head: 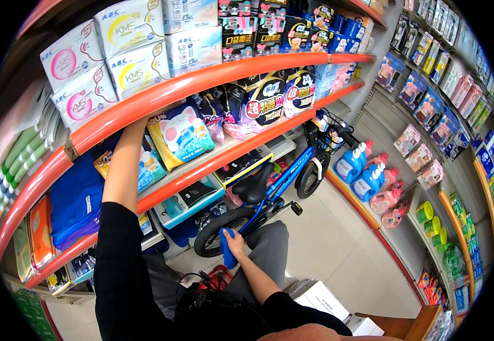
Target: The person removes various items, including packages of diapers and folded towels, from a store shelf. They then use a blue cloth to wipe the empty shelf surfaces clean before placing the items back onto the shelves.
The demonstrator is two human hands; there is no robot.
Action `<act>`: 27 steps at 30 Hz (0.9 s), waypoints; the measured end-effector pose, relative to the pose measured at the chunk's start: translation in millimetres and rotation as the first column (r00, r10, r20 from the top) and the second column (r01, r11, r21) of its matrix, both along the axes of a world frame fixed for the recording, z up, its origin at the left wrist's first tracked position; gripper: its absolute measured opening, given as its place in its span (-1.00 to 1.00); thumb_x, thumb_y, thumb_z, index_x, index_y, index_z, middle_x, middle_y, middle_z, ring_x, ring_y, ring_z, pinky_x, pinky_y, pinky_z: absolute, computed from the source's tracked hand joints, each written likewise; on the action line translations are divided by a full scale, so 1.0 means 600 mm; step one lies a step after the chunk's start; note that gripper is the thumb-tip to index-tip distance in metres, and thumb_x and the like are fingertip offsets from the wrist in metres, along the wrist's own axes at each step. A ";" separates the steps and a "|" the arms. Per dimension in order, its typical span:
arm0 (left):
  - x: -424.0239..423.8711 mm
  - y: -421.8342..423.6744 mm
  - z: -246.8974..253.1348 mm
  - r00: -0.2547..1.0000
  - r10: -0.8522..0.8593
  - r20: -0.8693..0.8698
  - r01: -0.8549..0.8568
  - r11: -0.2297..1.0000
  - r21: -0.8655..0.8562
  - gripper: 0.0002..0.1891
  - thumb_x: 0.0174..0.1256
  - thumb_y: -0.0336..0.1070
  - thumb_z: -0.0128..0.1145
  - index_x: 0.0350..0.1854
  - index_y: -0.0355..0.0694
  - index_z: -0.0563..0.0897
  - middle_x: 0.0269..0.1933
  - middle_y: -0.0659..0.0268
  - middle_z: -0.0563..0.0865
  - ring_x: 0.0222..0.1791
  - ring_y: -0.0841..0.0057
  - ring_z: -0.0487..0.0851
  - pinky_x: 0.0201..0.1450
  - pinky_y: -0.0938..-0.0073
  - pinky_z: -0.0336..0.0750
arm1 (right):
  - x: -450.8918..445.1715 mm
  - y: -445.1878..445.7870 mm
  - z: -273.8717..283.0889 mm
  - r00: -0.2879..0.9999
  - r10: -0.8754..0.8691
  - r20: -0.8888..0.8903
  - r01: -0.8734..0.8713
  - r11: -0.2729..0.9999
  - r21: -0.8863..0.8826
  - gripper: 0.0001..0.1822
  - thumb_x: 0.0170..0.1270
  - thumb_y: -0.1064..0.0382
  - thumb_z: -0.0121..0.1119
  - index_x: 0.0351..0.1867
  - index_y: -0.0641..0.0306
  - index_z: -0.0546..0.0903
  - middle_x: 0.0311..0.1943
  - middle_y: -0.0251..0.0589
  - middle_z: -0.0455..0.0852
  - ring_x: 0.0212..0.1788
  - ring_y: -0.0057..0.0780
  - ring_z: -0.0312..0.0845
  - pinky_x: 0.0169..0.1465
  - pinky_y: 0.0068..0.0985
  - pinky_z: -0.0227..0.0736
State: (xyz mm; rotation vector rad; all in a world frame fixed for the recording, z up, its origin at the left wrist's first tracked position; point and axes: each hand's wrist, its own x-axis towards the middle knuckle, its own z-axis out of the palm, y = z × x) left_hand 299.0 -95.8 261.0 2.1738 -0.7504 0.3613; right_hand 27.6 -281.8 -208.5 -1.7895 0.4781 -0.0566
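My left arm reaches between the two orange-edged shelves, and my left hand (141,123) is mostly hidden beyond the upper shelf's rim, so its fingers do not show. Beside that wrist stands a yellow and blue soft pack (182,135) with a cartoon cat face, with a similar pack (150,168) behind the forearm. Low in front of me, my right hand (234,242) grips a bunched blue cloth (226,251), near the rear wheel of a blue bicycle (284,172). Folded blue cloths (74,196) lie on the lower shelf left of my left arm.
White sanitary pad packs (134,51) fill the upper shelf. The bicycle's black saddle (254,184) stands close to open boxes (193,204) under the shelves. Blue detergent bottles (364,183) line a low shelf at right. A white carton (321,298) sits on the floor behind my right arm.
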 end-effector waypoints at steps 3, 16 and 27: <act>-0.010 -0.004 0.003 0.999 0.015 0.049 -0.019 0.997 0.074 -0.45 0.27 0.06 0.17 0.16 -0.25 0.54 0.12 0.06 0.63 0.18 0.17 0.54 0.27 0.29 0.35 | -0.004 -0.003 0.008 0.999 -0.007 0.036 0.008 0.999 -0.037 -0.43 0.24 -0.21 0.16 -0.03 0.29 0.63 -0.18 0.17 0.70 -0.07 0.11 0.62 0.00 -0.21 0.47; -0.135 -0.034 -0.085 0.872 0.240 0.427 -0.475 0.628 0.616 0.15 -0.28 0.25 0.44 0.46 -0.06 0.18 0.34 -0.04 0.39 0.42 0.11 0.24 0.46 -0.03 -0.09 | -0.003 0.017 -0.017 1.000 -0.018 0.014 0.019 0.999 -0.051 -0.41 0.22 -0.14 0.24 -0.05 0.44 0.63 -0.24 0.11 0.74 -0.15 -0.15 0.70 -0.03 -0.33 0.51; -0.081 -0.025 -0.092 0.828 0.220 0.515 -0.533 0.594 0.603 0.21 -0.36 0.05 0.54 0.48 -0.06 0.12 0.38 -0.10 0.23 0.43 -0.03 0.15 0.43 -0.07 0.01 | -0.012 -0.002 -0.027 0.998 -0.066 0.003 0.066 0.998 -0.010 -0.50 0.23 -0.13 0.23 -0.17 0.35 0.68 -0.35 0.04 0.74 -0.25 -0.19 0.70 -0.09 -0.32 0.50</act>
